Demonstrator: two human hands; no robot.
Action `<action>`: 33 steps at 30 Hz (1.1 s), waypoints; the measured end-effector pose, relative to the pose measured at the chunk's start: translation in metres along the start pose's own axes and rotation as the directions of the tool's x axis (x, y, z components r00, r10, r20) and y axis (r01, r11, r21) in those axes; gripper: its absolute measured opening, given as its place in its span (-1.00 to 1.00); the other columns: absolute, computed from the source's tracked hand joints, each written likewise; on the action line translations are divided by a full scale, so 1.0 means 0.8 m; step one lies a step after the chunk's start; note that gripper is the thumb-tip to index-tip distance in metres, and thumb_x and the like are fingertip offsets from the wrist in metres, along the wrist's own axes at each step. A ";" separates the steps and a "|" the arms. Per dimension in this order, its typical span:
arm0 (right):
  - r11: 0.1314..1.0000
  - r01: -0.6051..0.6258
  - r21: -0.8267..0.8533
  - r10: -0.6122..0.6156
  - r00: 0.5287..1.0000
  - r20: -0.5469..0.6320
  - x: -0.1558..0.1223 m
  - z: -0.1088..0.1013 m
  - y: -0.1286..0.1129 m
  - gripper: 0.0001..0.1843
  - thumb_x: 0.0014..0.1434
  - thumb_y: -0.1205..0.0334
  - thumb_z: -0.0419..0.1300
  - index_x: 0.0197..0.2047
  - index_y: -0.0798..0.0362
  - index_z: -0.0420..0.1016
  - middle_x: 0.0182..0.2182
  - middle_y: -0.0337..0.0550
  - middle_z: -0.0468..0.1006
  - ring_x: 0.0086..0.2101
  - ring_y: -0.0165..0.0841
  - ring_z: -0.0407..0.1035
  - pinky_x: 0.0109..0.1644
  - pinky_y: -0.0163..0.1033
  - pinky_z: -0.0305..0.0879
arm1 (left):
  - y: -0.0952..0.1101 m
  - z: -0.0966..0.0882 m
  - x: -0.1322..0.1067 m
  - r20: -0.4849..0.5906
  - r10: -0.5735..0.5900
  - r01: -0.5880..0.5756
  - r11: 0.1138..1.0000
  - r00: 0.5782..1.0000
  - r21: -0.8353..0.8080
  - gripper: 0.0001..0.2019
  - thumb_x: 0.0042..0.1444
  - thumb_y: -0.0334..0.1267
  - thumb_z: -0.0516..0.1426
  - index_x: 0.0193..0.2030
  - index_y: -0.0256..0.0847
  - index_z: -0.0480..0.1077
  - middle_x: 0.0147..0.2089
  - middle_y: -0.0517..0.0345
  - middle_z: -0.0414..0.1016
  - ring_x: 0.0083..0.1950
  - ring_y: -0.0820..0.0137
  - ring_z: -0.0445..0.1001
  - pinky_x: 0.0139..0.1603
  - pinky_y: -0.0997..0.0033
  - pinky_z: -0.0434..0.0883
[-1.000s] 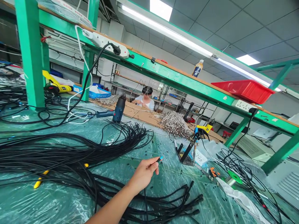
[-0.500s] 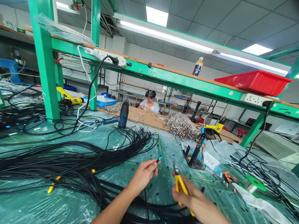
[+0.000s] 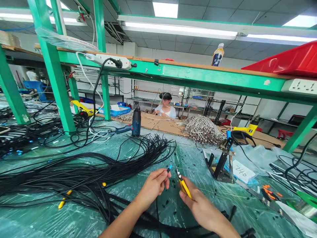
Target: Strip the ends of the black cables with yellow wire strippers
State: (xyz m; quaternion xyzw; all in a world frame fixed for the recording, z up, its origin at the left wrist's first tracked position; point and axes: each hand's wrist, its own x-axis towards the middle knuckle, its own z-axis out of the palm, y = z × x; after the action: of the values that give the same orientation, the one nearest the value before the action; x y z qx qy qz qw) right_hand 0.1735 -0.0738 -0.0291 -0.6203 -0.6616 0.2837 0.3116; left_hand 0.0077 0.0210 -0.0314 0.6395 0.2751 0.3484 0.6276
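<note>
Pinching 1 black cable end (image 3: 168, 170) with a blue tip (image 3: 170, 167): left hand (image 3: 153, 185), fingers closed on it, above the green bench (image 3: 84, 219). Right hand (image 3: 198, 202) wrapped around yellow-handled cutters (image 3: 186, 189), points just right of the blue tip; blade gap too small to tell. 2 hands near each other, not touching. Black cable bundle (image 3: 99, 165) spread left. Dark blue heat gun (image 3: 136, 123) upright, far left of the hands; black metal fixture (image 3: 220, 167) right, beside a "240" label (image 3: 241, 172). Pale cable heap (image 3: 203, 130) and 1 co-worker (image 3: 164, 110) on far side.
</note>
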 end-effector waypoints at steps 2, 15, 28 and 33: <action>0.993 0.013 -0.116 -0.014 1.000 -0.009 -0.005 -0.003 -0.003 -0.45 0.23 0.15 -0.08 0.26 0.02 -0.09 0.19 -0.10 0.08 0.17 -0.40 -0.07 0.22 -0.21 -0.14 | 0.002 0.003 -0.001 0.025 0.001 -0.001 1.000 1.000 0.017 -0.71 0.20 -0.09 -0.12 -0.29 -0.26 0.27 -0.57 0.27 0.28 -0.69 0.62 -0.05 -0.71 0.60 -0.10; 0.910 0.014 -0.414 -0.036 0.998 -0.046 -0.013 0.003 -0.008 -0.35 0.16 0.37 -0.10 0.29 0.05 -0.23 0.22 0.01 0.01 0.20 -0.29 -0.20 0.21 -0.17 -0.06 | 0.021 0.007 -0.015 0.034 0.168 -0.168 0.904 0.985 0.394 -0.70 0.24 -0.17 -0.11 -0.39 -0.23 0.32 -0.53 0.27 0.27 -0.44 0.47 0.22 -0.35 0.51 0.13; 0.951 0.004 -0.308 0.001 1.000 0.015 -0.008 0.002 -0.002 -0.37 0.19 0.25 -0.10 0.28 0.18 -0.21 0.24 -0.01 -0.04 0.21 -0.34 -0.25 0.24 -0.16 -0.18 | 0.031 0.009 -0.019 0.079 0.181 -0.197 0.867 0.980 0.459 -0.68 0.22 -0.16 -0.11 -0.44 -0.22 0.31 -0.54 0.30 0.16 -0.49 0.48 0.10 -0.45 0.55 0.08; 0.954 0.070 -0.291 -0.095 0.993 -0.075 -0.008 -0.006 -0.005 -0.51 0.15 0.21 0.01 0.16 0.08 0.13 0.03 -0.05 0.27 0.06 -0.30 0.11 0.12 -0.22 0.05 | 0.028 0.009 -0.020 0.096 0.168 -0.193 0.870 0.981 0.453 -0.67 0.23 -0.15 -0.12 -0.46 -0.22 0.29 -0.56 0.32 0.13 -0.51 0.50 0.07 -0.48 0.55 0.05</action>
State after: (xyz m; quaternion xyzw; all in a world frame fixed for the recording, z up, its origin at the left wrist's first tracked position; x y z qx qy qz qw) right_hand 0.1750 -0.0809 -0.0233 -0.6428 -0.7067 0.1437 0.2584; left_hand 0.0018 0.0031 -0.0102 0.8019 0.2721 0.3132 0.4298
